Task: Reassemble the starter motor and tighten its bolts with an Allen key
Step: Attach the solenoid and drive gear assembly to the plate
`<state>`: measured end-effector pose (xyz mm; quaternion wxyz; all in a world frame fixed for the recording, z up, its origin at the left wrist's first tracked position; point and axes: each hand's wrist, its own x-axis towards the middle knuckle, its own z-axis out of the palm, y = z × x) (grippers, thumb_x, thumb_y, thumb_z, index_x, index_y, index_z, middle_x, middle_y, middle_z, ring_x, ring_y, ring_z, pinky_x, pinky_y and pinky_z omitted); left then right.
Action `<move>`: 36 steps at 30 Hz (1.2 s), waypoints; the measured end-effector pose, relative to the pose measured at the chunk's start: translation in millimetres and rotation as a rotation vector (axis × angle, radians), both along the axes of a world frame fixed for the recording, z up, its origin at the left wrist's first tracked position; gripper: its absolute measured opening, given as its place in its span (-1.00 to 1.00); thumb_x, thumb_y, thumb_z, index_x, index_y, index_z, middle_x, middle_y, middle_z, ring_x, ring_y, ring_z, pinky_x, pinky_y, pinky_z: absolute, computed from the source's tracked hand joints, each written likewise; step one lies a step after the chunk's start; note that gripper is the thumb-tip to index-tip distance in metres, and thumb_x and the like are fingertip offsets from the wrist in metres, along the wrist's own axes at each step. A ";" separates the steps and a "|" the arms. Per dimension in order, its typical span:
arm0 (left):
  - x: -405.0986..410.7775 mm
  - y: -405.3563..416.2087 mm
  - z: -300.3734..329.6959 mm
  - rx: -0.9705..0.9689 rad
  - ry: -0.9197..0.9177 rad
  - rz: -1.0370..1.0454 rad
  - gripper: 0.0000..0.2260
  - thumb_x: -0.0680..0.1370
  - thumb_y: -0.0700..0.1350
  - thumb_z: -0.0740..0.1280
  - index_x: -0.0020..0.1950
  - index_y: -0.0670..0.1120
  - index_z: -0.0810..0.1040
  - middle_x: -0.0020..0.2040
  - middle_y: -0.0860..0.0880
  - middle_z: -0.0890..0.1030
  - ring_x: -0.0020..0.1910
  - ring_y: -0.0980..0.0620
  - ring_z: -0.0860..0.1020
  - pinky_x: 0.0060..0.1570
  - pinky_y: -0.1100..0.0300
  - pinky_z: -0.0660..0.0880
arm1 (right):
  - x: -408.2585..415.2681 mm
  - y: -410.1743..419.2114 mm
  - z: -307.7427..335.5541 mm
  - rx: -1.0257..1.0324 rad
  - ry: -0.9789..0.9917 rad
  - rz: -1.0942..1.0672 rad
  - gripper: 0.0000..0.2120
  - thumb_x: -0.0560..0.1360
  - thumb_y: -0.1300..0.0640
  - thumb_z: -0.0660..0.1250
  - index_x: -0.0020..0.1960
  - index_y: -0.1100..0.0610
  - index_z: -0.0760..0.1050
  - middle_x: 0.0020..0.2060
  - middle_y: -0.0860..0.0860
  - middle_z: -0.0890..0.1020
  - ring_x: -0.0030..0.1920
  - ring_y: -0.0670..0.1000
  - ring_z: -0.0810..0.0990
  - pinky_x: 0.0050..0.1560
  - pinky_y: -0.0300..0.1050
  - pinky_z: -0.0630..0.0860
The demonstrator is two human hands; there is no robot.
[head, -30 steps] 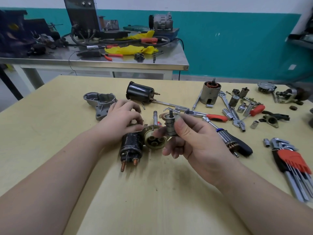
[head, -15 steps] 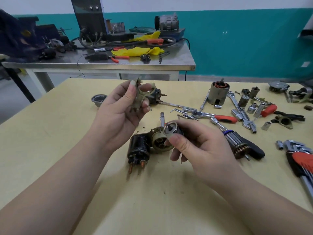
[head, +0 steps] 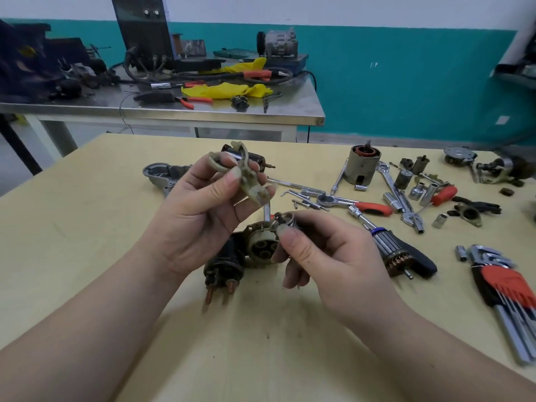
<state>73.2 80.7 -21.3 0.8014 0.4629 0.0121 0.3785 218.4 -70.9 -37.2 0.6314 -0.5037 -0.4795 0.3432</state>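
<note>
My left hand (head: pixel 203 204) holds up a beige plastic shift fork (head: pixel 246 175) between thumb and fingers, above the table. My right hand (head: pixel 324 250) pinches a small metal pinion drive (head: pixel 282 221) just below it. Under both hands lies the black solenoid (head: pixel 224 265) with copper terminals, joined to the round gear housing (head: pixel 261 245) whose small gears show. The red-holdered Allen key set (head: pixel 504 288) lies at the right. A motor body with copper windings (head: pixel 364 163) stands at the back, and an armature (head: pixel 394 250) lies right of my right hand.
A grey aluminium nose housing (head: pixel 162 172) lies at the back left, a black cylinder behind my left hand. A red-handled ratchet (head: pixel 356 203), wrenches and several sockets (head: pixel 417 190) are scattered at the right. A steel workbench (head: pixel 162 111) with tools stands behind the table.
My left hand has lifted from the solenoid, picked up the beige fork and raised it. My right hand has tilted the pinion drive and lowered it slightly toward the gear housing.
</note>
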 end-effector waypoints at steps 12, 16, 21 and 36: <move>0.0 -5.1 2.6 0.142 0.141 0.095 -0.80 0.48 -0.11 0.64 -0.05 -0.04 0.64 0.01 -0.14 0.68 -0.02 -0.11 0.69 -0.09 0.11 0.68 | -1.5 -4.3 3.1 0.028 -0.096 -0.075 -0.72 0.42 -0.15 0.53 0.08 -0.07 0.70 -0.21 0.06 0.72 -0.34 0.18 0.65 -0.33 -0.15 0.61; 1.8 -9.8 2.8 0.213 0.266 0.169 -0.86 0.50 -0.11 0.50 -0.03 -0.07 0.58 -0.18 -0.15 0.66 -0.28 -0.08 0.63 -0.27 0.17 0.62 | 0.8 -4.5 2.6 0.096 -0.223 -0.212 -0.77 0.44 -0.13 0.60 0.06 -0.18 0.66 -0.18 -0.08 0.74 -0.27 0.10 0.68 -0.24 0.17 0.65; 0.8 -9.5 4.0 0.209 0.314 0.167 -0.83 0.52 -0.10 0.49 -0.01 -0.11 0.53 -0.27 -0.12 0.58 -0.40 -0.05 0.54 -0.39 0.20 0.52 | 5.5 -4.7 1.9 0.133 -0.325 -0.288 -0.71 0.41 -0.14 0.63 0.05 -0.15 0.64 -0.15 -0.15 0.74 -0.20 0.03 0.70 -0.23 0.10 0.65; -3.4 -7.1 4.5 0.312 0.354 0.212 -0.79 0.50 -0.10 0.53 -0.05 -0.12 0.52 -0.28 -0.15 0.61 -0.43 -0.07 0.56 -0.42 0.18 0.51 | 11.1 -1.3 -2.9 0.135 -0.401 -0.339 -0.71 0.38 -0.21 0.56 0.04 -0.15 0.65 -0.17 -0.10 0.73 -0.19 0.01 0.68 -0.16 0.04 0.59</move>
